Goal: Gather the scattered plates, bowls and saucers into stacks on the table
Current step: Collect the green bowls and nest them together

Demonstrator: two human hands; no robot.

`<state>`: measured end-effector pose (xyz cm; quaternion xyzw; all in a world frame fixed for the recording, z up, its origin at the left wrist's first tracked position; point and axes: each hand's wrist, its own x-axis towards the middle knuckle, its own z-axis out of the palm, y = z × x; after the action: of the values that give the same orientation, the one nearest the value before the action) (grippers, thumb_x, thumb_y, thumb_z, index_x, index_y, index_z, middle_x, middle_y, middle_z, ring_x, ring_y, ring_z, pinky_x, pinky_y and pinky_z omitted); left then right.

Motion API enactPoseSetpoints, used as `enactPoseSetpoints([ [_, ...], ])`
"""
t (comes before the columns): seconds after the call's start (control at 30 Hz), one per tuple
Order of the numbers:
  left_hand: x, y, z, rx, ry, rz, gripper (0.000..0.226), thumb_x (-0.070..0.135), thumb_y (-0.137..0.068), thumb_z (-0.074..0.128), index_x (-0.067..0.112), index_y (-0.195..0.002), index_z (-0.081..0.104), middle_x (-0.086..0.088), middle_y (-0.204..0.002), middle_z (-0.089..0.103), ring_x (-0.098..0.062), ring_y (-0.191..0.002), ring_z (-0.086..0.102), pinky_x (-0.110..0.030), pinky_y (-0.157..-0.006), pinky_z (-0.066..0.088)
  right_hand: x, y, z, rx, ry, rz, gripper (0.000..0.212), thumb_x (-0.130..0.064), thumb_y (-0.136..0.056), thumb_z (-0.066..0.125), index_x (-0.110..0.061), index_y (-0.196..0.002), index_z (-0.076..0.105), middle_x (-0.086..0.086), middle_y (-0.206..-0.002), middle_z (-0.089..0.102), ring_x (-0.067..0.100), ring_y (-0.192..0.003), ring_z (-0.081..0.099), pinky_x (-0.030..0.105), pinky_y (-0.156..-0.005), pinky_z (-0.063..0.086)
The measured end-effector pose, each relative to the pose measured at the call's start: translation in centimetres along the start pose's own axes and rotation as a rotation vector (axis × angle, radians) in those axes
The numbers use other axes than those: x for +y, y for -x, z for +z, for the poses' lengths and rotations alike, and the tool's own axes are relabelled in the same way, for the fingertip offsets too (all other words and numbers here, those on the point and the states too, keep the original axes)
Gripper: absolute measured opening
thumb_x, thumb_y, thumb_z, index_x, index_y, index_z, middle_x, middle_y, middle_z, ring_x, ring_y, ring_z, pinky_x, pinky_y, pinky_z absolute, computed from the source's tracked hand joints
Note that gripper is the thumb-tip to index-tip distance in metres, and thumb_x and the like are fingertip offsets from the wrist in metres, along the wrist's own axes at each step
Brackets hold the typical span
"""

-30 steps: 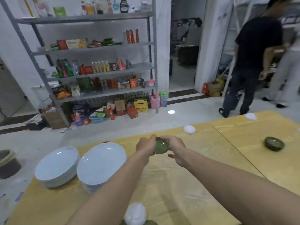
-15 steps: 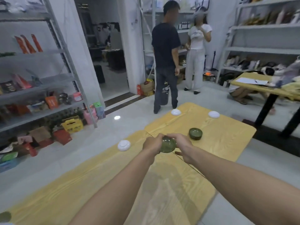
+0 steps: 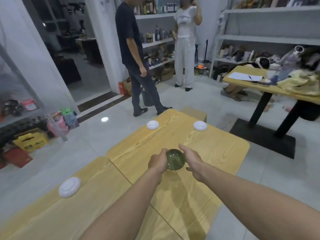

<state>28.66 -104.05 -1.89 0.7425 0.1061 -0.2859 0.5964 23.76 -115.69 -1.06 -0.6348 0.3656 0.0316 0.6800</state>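
Two hands meet on one small green bowl (image 3: 175, 159) over the bench (image 3: 216, 148).
Glossy, dark olive and round, the green bowl sits just below the middle of the frame, above the yellow wood-grain bench; whether it touches the wood cannot be told. On its left rim the left hand (image 3: 158, 162) grips it with curled fingers, while the right hand (image 3: 192, 160) lies against its right side, fingers (image 3: 183, 149) nearly straight. White saucers lie upturned: two (image 3: 152, 125) (image 3: 200, 125) near the far edge, one (image 3: 69, 187) at lower left. Half a second ago a second green bowl sat apart beyond the right hand; now only one green shape shows between the hands.
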Motion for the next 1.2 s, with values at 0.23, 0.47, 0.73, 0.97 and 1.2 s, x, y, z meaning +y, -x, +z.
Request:
enactPoseSetpoints([
  [0.23, 0.0, -7.6, 4.5, 0.056, -0.002, -0.042, 0.034, 0.051, -0.081, 0.052, 0.018, -0.081, 0.063, -0.008, -0.092, 0.072, -0.03, -0.088, 0.07, -0.039, -0.092, 0.053, 0.2, -8.1, -2.5, -0.031, 0.066, 0.072, 0.062, -0.059, -0.097, 0.041, -0.015, -0.14, 0.048, 0.0, -0.143, 0.049, 0.019, -0.133, 0.043, 0.033, -0.105, 0.031],
  [0.47, -1.9, -12.0, 5.5, 0.131, -0.038, -0.106, 0.037, 0.05, -0.089, 0.05, 0.017, -0.076, 0.061, -0.004, -0.088, 0.068, -0.024, -0.082, 0.063, -0.031, -0.073, 0.047, 1.8, -12.6, -1.8, -0.049, 0.137, 0.14, 0.062, -0.06, -0.098, 0.036, -0.017, -0.14, 0.049, 0.002, -0.141, 0.051, 0.022, -0.13, 0.045, 0.033, -0.101, 0.033],
  [0.73, -2.9, -13.3, 5.4, 0.145, -0.144, -0.074, 0.045, 0.052, -0.083, 0.049, 0.012, -0.075, 0.067, -0.008, -0.092, 0.068, -0.025, -0.081, 0.064, -0.032, -0.066, 0.045, 2.9, -14.1, -0.9, -0.079, 0.205, 0.139, 0.058, -0.056, -0.1, 0.037, -0.014, -0.137, 0.051, 0.005, -0.136, 0.054, 0.025, -0.126, 0.048, 0.031, -0.096, 0.034],
  [0.97, -2.8, -11.9, 3.6, 0.087, -0.477, 0.086, 0.059, 0.046, -0.092, 0.05, 0.015, -0.142, 0.049, -0.008, -0.149, 0.041, -0.027, -0.133, 0.042, -0.037, -0.104, 0.04, 3.3, -12.4, -1.4, -0.071, 0.611, -0.103, 0.076, -0.053, -0.092, 0.055, -0.021, -0.154, 0.026, 0.002, -0.156, 0.034, 0.025, -0.141, 0.036, 0.035, -0.112, 0.033],
  [1.2, -0.6, -5.6, -3.3, 0.188, -1.151, 0.415, 0.068, 0.055, -0.098, 0.034, 0.03, -0.156, 0.009, 0.001, -0.164, -0.006, -0.027, -0.15, -0.003, -0.043, -0.118, 0.019, -0.5, -6.3, 2.0, -0.105, 1.372, -0.539, 0.081, -0.068, -0.092, 0.035, -0.03, -0.157, 0.005, 0.004, -0.165, -0.005, 0.023, -0.152, 0.001, 0.049, -0.121, 0.007],
])
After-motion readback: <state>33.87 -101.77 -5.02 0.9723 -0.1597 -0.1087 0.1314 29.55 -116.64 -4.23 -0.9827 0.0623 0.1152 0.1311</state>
